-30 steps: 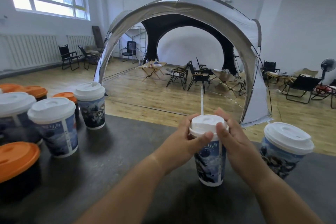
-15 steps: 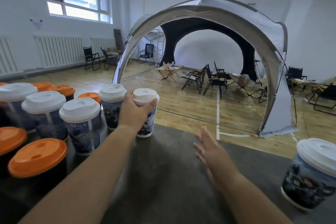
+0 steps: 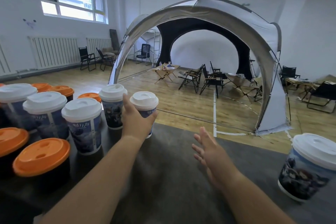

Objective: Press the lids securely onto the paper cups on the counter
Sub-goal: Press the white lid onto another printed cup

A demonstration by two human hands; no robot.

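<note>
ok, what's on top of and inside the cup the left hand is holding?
A white lid sits on the cup, which the left hand grips. The lid covers the inside, so any contents cannot be seen.

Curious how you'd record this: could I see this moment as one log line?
left hand grips white-lidded cup | right hand open over counter | another lidded cup stands apart, far right

Cup [image 3: 145, 103] leftward, right hand [image 3: 209, 152] off.

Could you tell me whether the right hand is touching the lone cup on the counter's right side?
Apart: the head view shows bare counter between the right hand and that cup.
</note>
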